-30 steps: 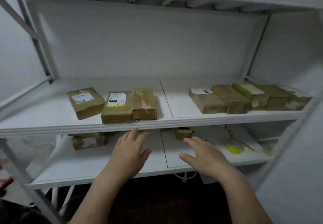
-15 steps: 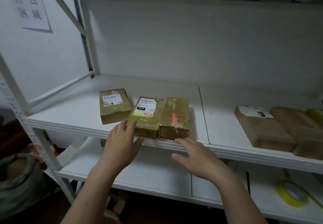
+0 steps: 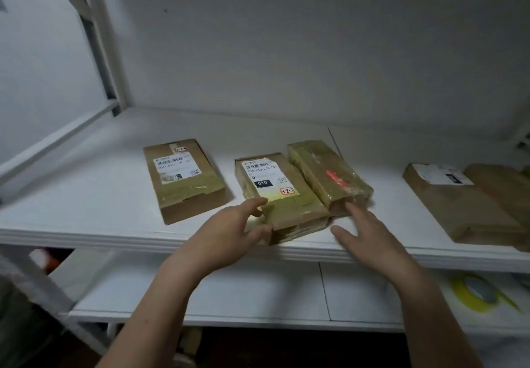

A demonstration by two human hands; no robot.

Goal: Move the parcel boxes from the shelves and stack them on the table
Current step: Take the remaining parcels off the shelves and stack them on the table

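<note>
One labelled parcel seems gripped by the left hand.

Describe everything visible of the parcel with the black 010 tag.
The parcel is a flat brown cardboard box under glossy yellowish tape, bearing a white barcode label, a black 010 tag and a red-edged sticker reading 3-2-5. It lies flat, askew, near the front of the white shelf, its right side against a taped parcel. The left hand grips its near left corner.

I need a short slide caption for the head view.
Left hand grips the 010 parcel; right hand touches the taped parcel beside it.
</note>
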